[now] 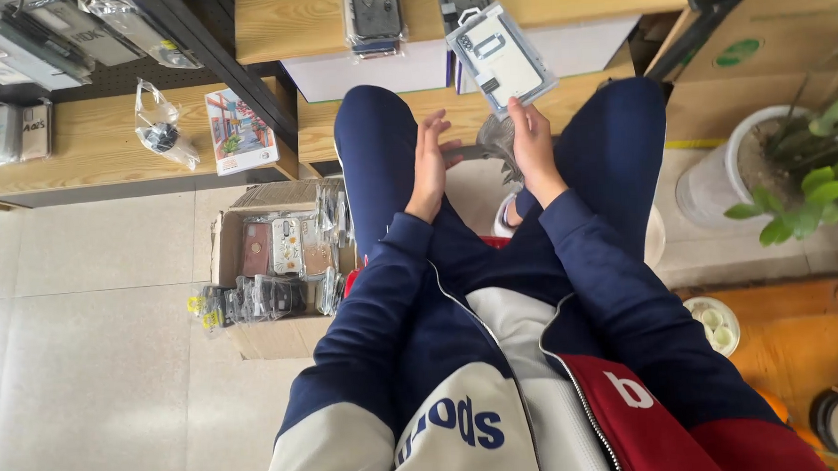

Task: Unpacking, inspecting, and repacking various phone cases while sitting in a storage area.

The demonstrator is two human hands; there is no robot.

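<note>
I sit with my knees apart in dark blue trousers. My right hand (533,148) holds up a phone case in a clear plastic package (500,58), tilted, in front of a low wooden shelf (287,25). My left hand (428,164) is beside it with fingers spread, touching a crumpled clear wrapper (490,146) held between both hands.
A cardboard box (274,261) full of packaged phone cases stands on the tiled floor left of my left knee. More packaged cases lie on the shelves to the left (15,46). A bagged item (162,134) and a colourful booklet (240,130) rest on a lower shelf. A potted plant (793,167) stands right.
</note>
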